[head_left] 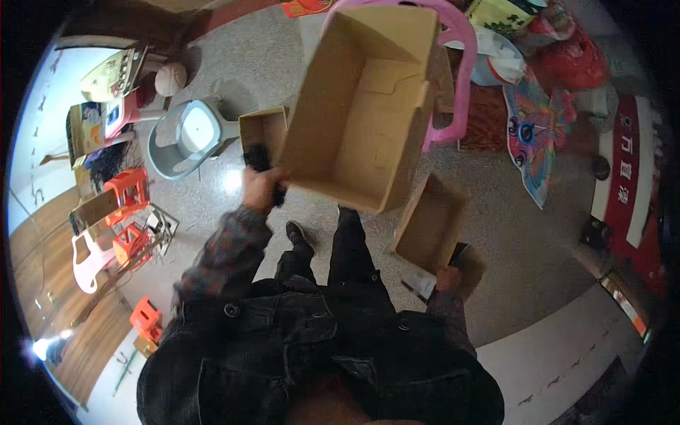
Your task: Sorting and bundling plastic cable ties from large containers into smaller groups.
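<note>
My left hand (261, 190) is closed around a dark, elongated object (259, 157) whose kind I cannot make out. Its fingers are beside the near left corner of a large open cardboard box (347, 117), which has nothing visible inside. To the right, my right hand (448, 278) is closed on a thing with a pale flat part (423, 283) and a dark part; its kind is unclear. Close to that hand lies a smaller open cardboard box (431, 223). Another small open carton (265, 129) is just beyond my left hand.
A pink plastic chair (464, 78) stands behind the large box. On the left are a grey-blue basin (159, 152), orange stools (127, 191) and a white plastic seat (86, 263). A colourful butterfly-shaped kite (528, 134) and red bags (570, 60) lie at the right.
</note>
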`<state>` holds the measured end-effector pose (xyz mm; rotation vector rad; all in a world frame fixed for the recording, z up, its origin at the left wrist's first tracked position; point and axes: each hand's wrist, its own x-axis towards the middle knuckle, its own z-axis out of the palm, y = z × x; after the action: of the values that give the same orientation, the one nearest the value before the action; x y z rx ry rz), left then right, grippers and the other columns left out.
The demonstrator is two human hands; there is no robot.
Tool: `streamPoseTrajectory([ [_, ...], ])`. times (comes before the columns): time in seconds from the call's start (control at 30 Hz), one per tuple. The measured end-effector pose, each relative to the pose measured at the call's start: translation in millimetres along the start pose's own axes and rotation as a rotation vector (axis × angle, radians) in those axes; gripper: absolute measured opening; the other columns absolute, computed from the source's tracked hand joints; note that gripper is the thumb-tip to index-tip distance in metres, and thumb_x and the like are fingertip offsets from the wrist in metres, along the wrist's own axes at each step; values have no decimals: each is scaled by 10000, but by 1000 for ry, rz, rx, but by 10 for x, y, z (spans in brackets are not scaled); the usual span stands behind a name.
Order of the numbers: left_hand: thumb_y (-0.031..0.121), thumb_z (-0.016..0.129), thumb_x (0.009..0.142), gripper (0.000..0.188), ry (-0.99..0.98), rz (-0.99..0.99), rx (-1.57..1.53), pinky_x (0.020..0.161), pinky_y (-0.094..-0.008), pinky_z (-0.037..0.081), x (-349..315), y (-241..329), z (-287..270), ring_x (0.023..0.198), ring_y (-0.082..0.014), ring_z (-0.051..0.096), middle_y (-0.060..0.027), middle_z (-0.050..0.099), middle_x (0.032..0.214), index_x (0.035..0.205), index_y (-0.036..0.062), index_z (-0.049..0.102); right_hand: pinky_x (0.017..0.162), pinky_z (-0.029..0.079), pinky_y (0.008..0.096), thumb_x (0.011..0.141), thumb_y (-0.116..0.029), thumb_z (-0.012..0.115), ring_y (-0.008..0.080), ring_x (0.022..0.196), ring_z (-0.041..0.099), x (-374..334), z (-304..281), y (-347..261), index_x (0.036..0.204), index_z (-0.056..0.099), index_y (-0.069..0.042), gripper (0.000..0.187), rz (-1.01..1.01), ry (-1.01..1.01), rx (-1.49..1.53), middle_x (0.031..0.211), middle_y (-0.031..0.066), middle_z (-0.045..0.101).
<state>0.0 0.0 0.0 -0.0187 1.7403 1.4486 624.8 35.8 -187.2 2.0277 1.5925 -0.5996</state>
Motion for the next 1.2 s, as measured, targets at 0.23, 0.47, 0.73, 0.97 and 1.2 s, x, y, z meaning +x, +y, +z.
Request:
streamPoseTrajectory([
  [0.23, 66, 657, 772, 119, -65, -84, 129, 431, -304, 439, 1023, -964, 1039, 513, -171, 572, -58, 580, 643, 791, -14, 571, 531, 479, 406, 808, -221, 584, 283, 553, 559, -601, -146, 996, 657, 644, -34, 248, -562, 91, 32, 628, 136, 590],
  [0.47, 59, 652, 794, 137, -168, -199, 218, 419, -327, 448, 405, -1014, -437, 514, -195, 584, -107, 581, 638, 854, -12, 551, 605, 494, 387, 824, -203, 581, 265, 656, 591, -647, -568, 980, 853, 644, -50, 168, -740, 247, 248, 718, 104, 618],
  [0.73, 158, 680, 779, 238, 419, -393, 170, 363, -364, 366, -1866, -2026, -3612, 381, -182, 442, -55, 466, 509, 671, 57, 494, 711, 505, 398, 755, -310, 670, 285, 801, 620, -86, -449, -882, 1055, 578, -16, 429, -993, -239, -374, 839, 87, 648],
  [0.97, 194, 699, 775, 280, 947, -507, -457, 398, -395, 411, -4574, -4138, -4993, 434, -199, 511, -116, 539, 558, 738, -50, 567, 711, 507, 401, 742, -315, 677, 292, 806, 623, -1112, 155, -3374, 1053, 579, -15, 443, -1352, -115, -678, 848, 97, 650],
  [1.2, 242, 658, 824, 276, 1172, -361, -939, 472, -412, 483, -5433, -4857, -5735, 531, -218, 578, -122, 600, 668, 831, -31, 613, 711, 509, 404, 728, -320, 685, 298, 811, 626, -2979, 1101, -4972, 1050, 580, -14, 456, -1509, -3, -887, 857, 107, 652],
])
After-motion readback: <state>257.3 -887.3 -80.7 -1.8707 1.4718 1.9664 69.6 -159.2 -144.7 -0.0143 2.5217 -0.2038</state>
